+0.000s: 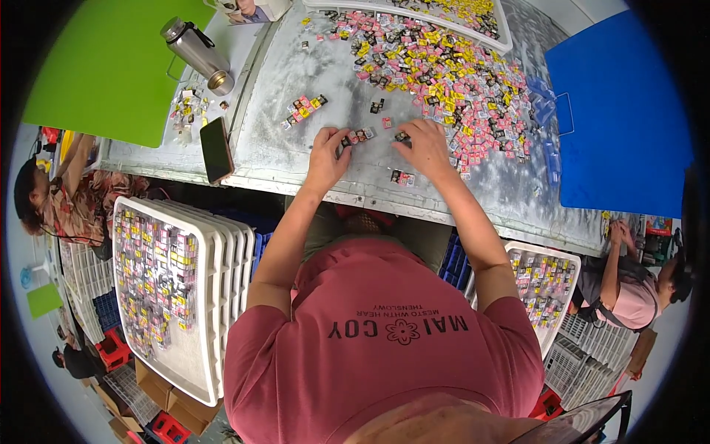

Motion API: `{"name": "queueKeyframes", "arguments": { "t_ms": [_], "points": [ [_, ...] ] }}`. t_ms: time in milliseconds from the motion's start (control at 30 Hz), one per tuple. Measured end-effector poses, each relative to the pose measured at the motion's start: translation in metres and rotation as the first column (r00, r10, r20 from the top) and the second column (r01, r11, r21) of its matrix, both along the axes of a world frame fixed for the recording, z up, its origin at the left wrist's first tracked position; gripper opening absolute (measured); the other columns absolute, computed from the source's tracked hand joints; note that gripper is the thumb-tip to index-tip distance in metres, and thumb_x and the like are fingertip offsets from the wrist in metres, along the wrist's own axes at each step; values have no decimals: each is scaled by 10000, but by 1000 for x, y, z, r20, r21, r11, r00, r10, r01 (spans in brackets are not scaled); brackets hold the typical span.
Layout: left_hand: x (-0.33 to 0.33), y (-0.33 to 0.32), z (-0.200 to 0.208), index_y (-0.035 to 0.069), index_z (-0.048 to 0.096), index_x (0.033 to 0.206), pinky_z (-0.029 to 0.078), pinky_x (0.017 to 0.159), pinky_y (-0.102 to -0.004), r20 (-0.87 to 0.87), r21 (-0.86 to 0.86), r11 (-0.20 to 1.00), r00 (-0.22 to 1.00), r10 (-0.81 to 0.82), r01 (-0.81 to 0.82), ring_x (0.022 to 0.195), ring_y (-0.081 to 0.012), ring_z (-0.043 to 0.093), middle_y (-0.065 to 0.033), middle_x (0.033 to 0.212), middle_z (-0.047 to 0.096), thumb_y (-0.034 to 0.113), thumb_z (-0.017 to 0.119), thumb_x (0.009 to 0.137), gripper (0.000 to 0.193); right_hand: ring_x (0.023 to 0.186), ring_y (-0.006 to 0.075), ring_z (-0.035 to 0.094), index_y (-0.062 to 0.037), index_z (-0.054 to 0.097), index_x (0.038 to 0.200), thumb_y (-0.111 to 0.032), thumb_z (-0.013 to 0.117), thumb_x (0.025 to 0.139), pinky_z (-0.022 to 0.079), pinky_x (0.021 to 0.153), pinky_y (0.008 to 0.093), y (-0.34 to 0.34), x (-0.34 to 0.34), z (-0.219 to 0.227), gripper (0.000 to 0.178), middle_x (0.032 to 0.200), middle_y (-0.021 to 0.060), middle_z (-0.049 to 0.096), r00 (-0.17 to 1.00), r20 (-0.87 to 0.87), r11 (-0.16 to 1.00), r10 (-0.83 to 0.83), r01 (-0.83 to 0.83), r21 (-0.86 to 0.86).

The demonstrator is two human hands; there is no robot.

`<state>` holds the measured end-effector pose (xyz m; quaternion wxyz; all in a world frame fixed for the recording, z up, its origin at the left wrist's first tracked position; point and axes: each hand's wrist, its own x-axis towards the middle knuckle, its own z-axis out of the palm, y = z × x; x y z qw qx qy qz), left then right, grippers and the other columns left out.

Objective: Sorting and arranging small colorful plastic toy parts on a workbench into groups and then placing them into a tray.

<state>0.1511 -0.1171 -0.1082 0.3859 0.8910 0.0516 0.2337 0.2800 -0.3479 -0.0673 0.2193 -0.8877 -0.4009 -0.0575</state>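
From my remote seat I am watching both bare hands working close together over the grey surface [292,74], near its front edge. The left hand [325,157] is gripping the left end of a short row of small blocks [360,136] between thumb and fingers; the right hand [430,151] is seemingly pinching a small dark block [402,138], though its fingers are hiding part of it. The row is lying between the hands, nearer the left one. I am judging these pieces to be very light, stiff and smooth, probably hard plastic, so they are calling for a fingertip pinch on the side faces; squeezing hard at one end could be making the row bend or come apart. A pink block [387,123] and a black cluster [377,106] are lying just beyond the gap, easy to knock, and a short strip [402,177] is sitting near the front edge. A longer group [304,112] is resting beyond the left hand. The big loose pile [473,96] is crowding the right hand's far side, with a white tray [473,38] behind it. Leftward, a phone [216,150] and a metal flask [197,56] are standing well apart from the hands.
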Motion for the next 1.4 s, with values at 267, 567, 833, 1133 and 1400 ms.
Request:
{"name": "queueKeyframes", "arguments": {
  "t_ms": [267, 567, 833, 1133, 1400],
  "points": [
    [5, 1, 4, 25, 705, 1208, 522, 758, -339, -34, -56, 998, 999, 18, -19, 845, -253, 622, -122, 1099, 599, 48, 775, 824, 391, 1061, 320, 622, -87, 711, 1155, -53, 700, 813, 444, 959, 437, 11, 28, -10, 344, 1078, 90, 674, 997, -8, 994, 80, -79, 74],
    [18, -1, 2, 31, 728, 1174, 531, 792, -349, 15, 80, 997, 1000, -5, 4, 889, -270, 637, -117, 1064, 620, 75, 805, 813, 372, 1041, 349, 644, -34, 711, 1146, 4, 673, 803, 517, 906, 446, 30, 26, -7, 347, 1102, 134, 655, 959, -122, 963, 256, -243, 115],
    [17, 1, 1, 35, 718, 1198, 528, 760, -336, 0, -17, 1000, 1000, -8, 8, 844, -247, 634, -113, 1060, 621, 82, 800, 819, 391, 946, 359, 671, -45, 739, 1065, -88, 689, 823, 541, 852, 461, 25, 50, -5, 251, 981, 152, 673, 998, -1, 979, 64, -62, 196],
    [15, 0, 3, 41, 723, 1184, 529, 761, -333, 14, -31, 999, 1000, -12, 13, 869, -249, 638, -114, 1084, 615, 113, 793, 830, 368, 937, 352, 673, -68, 747, 999, -118, 730, 820, 547, 825, 467, 10, 102, -3, 187, 989, 141, 681, 957, 202, 970, -207, 174, 171],
    [15, 1, 2, 48, 726, 1174, 530, 757, -331, 38, -22, 1000, 999, -16, 17, 865, -242, 638, -109, 1082, 618, 112, 783, 842, 343, 932, 353, 669, -68, 723, 977, -126, 746, 805, 550, 816, 480, 16, 100, -3, 183, 962, 122, 678, 963, 214, 986, -165, 156, 57]
  ]
}}
